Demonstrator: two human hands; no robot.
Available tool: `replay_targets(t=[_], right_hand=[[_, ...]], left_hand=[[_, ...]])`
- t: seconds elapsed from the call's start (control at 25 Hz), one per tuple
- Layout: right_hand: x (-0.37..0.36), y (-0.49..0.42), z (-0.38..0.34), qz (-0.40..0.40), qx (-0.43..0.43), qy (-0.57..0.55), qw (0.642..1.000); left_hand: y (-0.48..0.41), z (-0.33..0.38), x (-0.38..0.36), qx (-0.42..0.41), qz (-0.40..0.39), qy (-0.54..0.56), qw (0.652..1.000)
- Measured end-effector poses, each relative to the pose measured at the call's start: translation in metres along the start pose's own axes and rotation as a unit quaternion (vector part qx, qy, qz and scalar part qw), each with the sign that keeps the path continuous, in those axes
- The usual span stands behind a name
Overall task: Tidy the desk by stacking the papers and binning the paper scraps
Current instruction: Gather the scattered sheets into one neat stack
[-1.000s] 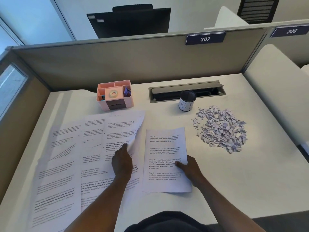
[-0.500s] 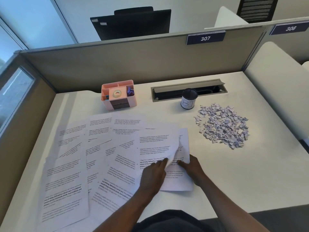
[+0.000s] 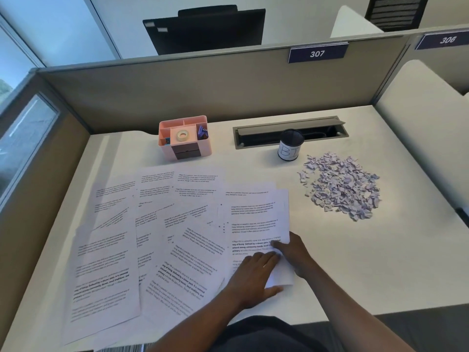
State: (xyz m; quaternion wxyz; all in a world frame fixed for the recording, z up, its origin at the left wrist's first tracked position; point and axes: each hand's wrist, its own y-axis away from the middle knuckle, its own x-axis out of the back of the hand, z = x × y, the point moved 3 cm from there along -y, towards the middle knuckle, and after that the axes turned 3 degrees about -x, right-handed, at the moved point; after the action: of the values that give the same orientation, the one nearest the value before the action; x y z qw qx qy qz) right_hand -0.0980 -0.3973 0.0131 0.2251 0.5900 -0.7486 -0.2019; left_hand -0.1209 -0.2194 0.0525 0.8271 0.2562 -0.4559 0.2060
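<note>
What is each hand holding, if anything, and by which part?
The left hand lies flat on the top sheet, near its bottom, gripping nothing. The right hand rests fingers on its right edge; whether it pinches cannot be told.

Print on the papers [image 3: 114,275] seems too blurred to read.

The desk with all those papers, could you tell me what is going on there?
A person is gathering printed sheets. The left hand presses flat on the rightmost sheet and the right hand rests on its right edge. The other papers lie fanned out to the left. The paper scraps sit in a heap near the black cup, not yet binned.
</note>
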Motion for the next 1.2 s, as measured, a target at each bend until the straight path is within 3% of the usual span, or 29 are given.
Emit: replay_targets(t=[0.12,0.32,0.44,0.56,0.92,1.04,1.2], right_hand=[[0.003,-0.001,0.002,0.023,-0.011,-0.005,1.000],[0.015,0.000,-0.009,0.045,-0.005,-0.073,0.996],[0.021,-0.002,-0.011,0.064,-0.002,-0.095,0.993],[0.024,0.000,-0.012,0.081,0.002,-0.107,0.991],[0.020,0.010,0.002,0.104,-0.010,-0.122,0.987],[0.016,0.014,0.003,0.105,-0.007,-0.124,0.987],[0.015,0.019,0.002,0.103,-0.005,-0.118,0.988]], left_hand=[[0.021,-0.014,0.003,0.041,0.015,0.021,0.999],[0.084,-0.074,0.004,0.159,0.142,-0.050,0.976],[0.113,-0.103,-0.002,0.231,0.099,-0.061,0.966],[0.119,-0.116,0.001,0.261,0.120,-0.074,0.955],[0.063,-0.136,0.026,0.354,0.112,0.061,0.927],[0.047,-0.150,0.038,0.402,0.091,0.022,0.911],[0.026,-0.160,0.059,0.432,0.134,0.008,0.892]])
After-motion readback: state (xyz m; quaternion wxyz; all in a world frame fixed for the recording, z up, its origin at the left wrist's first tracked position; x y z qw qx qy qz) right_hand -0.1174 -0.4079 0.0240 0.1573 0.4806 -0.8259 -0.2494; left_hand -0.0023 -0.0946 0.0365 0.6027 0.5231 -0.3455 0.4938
